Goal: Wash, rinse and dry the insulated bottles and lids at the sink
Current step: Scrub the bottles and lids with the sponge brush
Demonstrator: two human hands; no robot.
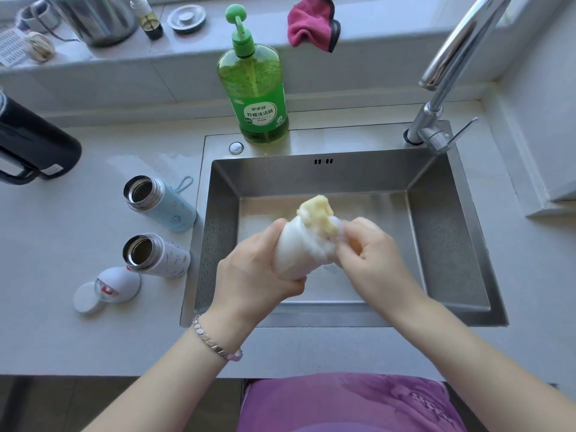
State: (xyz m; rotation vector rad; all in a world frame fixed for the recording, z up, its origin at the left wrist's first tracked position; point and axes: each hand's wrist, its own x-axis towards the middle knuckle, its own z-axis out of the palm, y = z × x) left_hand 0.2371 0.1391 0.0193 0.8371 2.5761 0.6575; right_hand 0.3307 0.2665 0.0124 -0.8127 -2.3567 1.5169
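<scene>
Over the steel sink (448, 232) my left hand (252, 272) grips a white, foam-covered bottle (296, 254), tilted with its top away from me. My right hand (371, 257) holds a soapy yellow sponge (318, 213) against the bottle's top end. On the counter to the left stand a light blue bottle (162, 202) and a white patterned bottle (156, 255), both without lids. A domed white lid (120, 283) and a flat round white lid (87, 297) lie just in front of them.
A green dish-soap pump bottle (258, 88) stands behind the sink. The chrome tap (448, 67) rises at the back right. A large black flask (34, 145) sits at far left. A pink cloth (311, 24), a steel pot (93, 17) and small items are on the sill.
</scene>
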